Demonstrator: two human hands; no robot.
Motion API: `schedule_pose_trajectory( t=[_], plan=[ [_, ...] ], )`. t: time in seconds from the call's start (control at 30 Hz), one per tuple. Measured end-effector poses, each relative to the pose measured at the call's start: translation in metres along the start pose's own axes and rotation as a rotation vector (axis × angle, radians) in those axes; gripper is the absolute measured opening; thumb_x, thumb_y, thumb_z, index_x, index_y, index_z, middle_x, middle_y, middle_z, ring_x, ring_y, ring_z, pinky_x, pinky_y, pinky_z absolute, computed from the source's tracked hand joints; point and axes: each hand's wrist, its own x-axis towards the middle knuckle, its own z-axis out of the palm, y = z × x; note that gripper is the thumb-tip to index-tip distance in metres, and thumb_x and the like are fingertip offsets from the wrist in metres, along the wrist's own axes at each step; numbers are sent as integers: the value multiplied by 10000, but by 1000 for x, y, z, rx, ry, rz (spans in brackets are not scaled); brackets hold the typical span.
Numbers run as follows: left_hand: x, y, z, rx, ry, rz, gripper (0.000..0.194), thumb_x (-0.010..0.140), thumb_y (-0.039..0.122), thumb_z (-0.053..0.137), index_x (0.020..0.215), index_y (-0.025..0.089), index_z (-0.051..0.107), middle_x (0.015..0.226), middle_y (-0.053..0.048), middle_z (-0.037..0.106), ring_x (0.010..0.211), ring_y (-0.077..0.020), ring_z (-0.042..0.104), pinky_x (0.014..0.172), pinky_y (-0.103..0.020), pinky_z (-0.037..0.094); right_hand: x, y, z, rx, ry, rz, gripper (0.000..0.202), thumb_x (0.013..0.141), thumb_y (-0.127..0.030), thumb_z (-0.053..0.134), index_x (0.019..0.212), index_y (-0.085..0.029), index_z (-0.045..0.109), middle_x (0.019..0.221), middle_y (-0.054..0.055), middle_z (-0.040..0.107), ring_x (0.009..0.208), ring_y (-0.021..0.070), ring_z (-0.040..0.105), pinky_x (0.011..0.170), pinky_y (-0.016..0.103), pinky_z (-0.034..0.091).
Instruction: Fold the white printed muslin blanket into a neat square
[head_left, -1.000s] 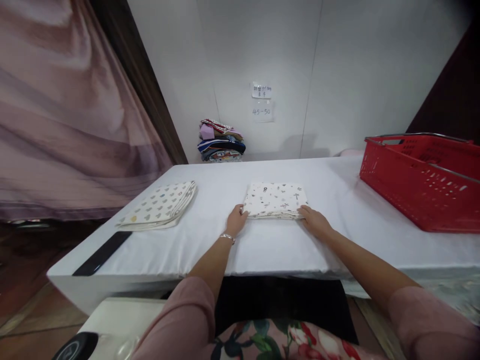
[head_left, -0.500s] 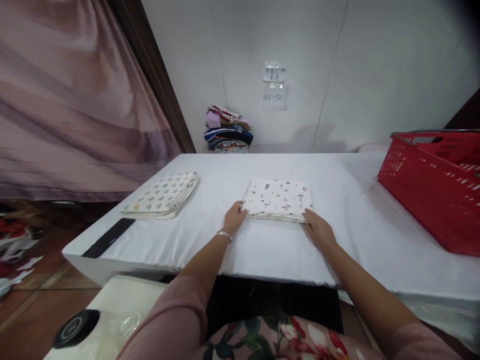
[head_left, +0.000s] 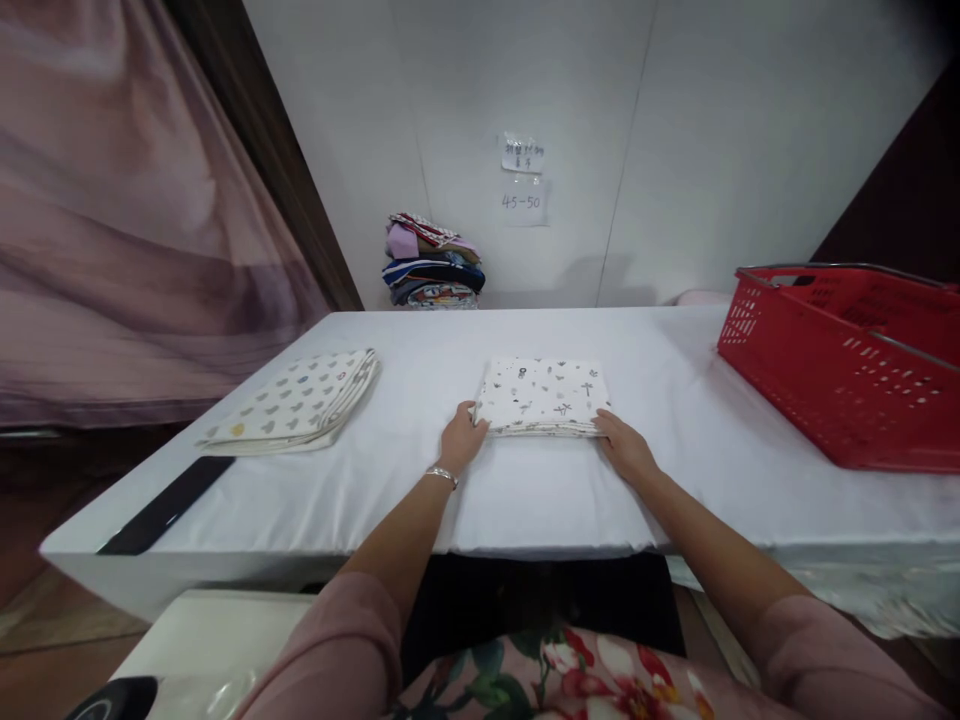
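Note:
A white cloth with small dark prints (head_left: pixel 544 393), folded into a flat rectangle, lies on the white-covered table (head_left: pixel 525 500) in front of me. My left hand (head_left: pixel 462 438), with a silver bracelet at the wrist, grips its near left corner between thumb and fingers. At the near right corner my right hand (head_left: pixel 627 448) pinches the layered edge. Another folded cloth, cream with grey shapes (head_left: pixel 296 402), rests on the left part of the table, touched by neither hand.
A red plastic basket (head_left: pixel 840 370) stands on the right of the table. A black flat strip (head_left: pixel 166 505) lies at the front left. Behind the table are stacked folded fabrics (head_left: pixel 433 265) and paper signs (head_left: pixel 523 202) on the wall. A pink curtain (head_left: pixel 135 230) hangs left.
The view has turned slightly to the right, so the basket shows more fully. Both hands keep hold of the folded cloth's near corners, with little movement on the table.

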Motion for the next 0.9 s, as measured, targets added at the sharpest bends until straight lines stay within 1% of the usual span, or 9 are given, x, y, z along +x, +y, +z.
schedule_pose_trajectory(
  t=[0.1, 0.23, 0.3, 0.37, 0.47, 0.53, 0.63, 0.77, 0.9],
  plan=[
    [-8, -16, -17, -18, 43, -6, 445, 794, 287, 493, 1224, 205, 420, 808, 4, 594, 712, -164, 569, 619, -251, 381, 8, -16, 6, 11, -29, -42, 419, 812, -134, 428, 1202, -217, 557, 1350, 64, 484, 1142, 231, 532, 923, 409, 477],
    [-25, -51, -42, -17, 119, -78, 426, 799, 299, 489, 1209, 201, 429, 813, 3, 595, 713, -162, 573, 635, -251, 390, 22, -48, 19, 41, -106, -156, 418, 822, -144, 426, 1214, -218, 549, 1359, 60, 476, 1133, 219, 540, 927, 394, 473],
    [-35, -63, -48, -3, 133, -95, 408, 805, 301, 484, 1198, 199, 439, 816, 0, 600, 724, -168, 577, 650, -257, 398, 26, -58, 23, 50, -126, -170, 418, 820, -138, 426, 1207, -225, 557, 1360, 52, 476, 1124, 217, 546, 924, 391, 476],
    [-42, -66, -50, 17, 121, -84, 399, 818, 309, 477, 1200, 202, 441, 824, -6, 607, 735, -173, 582, 664, -264, 406, 26, -61, 25, 60, -116, -162, 418, 818, -137, 431, 1201, -242, 563, 1359, 32, 479, 1127, 213, 545, 928, 390, 475],
    [-49, -59, -50, 55, 106, -89, 394, 829, 326, 479, 1198, 187, 459, 893, -42, 619, 799, -193, 589, 706, -285, 423, 23, -58, 23, 81, -97, -141, 414, 823, -157, 439, 1201, -269, 566, 1360, 8, 478, 1114, 212, 555, 922, 395, 479],
    [-51, -51, -51, 116, 165, -72, 397, 821, 322, 501, 1184, 161, 485, 1005, -92, 604, 908, -227, 573, 765, -318, 428, 21, -55, 21, 113, -106, -120, 422, 823, -162, 436, 1210, -275, 564, 1364, 7, 473, 1115, 212, 556, 932, 403, 471],
    [-53, -40, -51, 224, 266, 96, 356, 822, 288, 521, 1155, 163, 535, 1143, -131, 554, 1060, -270, 498, 882, -375, 388, 20, -56, 17, 166, -143, -98, 462, 780, -160, 488, 1225, -260, 562, 1370, 34, 465, 1231, 255, 456, 1004, 462, 391],
    [-51, -23, -41, 196, 169, 347, 240, 869, 273, 483, 1067, 226, 612, 1111, -85, 585, 1083, -245, 477, 932, -388, 343, 27, -61, 13, 245, -121, -56, 423, 780, -274, 549, 1202, -259, 584, 1371, 58, 462, 1327, 320, 297, 1029, 565, 290],
    [-44, -5, -26, 141, 75, 447, 219, 882, 273, 479, 1019, 234, 646, 1045, -59, 615, 1038, -220, 489, 904, -375, 345, 40, -73, 14, 359, 19, -57, 278, 845, -348, 486, 1028, -241, 666, 1246, 68, 579, 1276, 284, 390, 1021, 559, 297]
  ],
)
